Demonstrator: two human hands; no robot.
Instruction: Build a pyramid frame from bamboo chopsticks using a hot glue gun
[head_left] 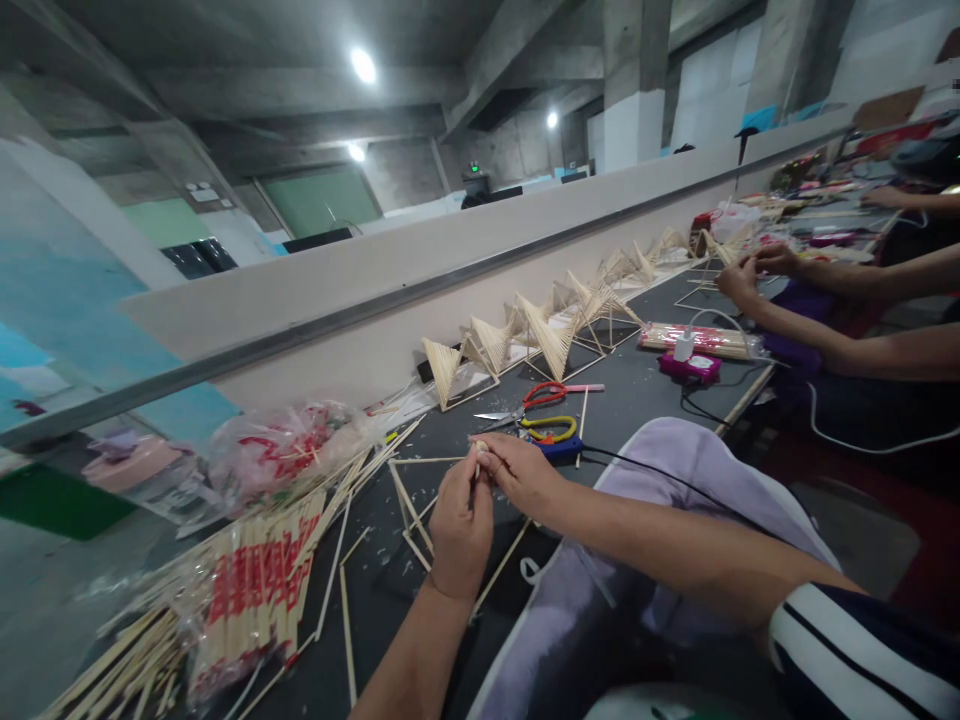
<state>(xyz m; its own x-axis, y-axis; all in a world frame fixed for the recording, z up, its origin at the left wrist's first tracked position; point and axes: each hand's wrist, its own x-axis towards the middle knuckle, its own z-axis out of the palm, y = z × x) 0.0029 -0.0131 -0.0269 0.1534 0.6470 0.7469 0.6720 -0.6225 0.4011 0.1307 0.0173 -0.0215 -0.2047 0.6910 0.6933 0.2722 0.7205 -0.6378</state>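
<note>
In view are the person's two hands (459, 520), one small pale piece (481, 449), a co-worker's two hands (742, 280) and three ceiling lights (364, 65). The worktop (626, 388) bears one magenta power block (690, 367), one white plug (684, 346), one blue tool (559, 449); overlapping stick frames (551, 338) defy counting.

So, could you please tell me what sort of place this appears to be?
It looks like a craft workshop, probably for handmade stick models: bundled wooden sticks, scissors and a row of twisted stick structures share a long dark table.

Small pale piece (481, 450), mostly hidden, pinched between both hands (459, 525) (525, 478).
</note>
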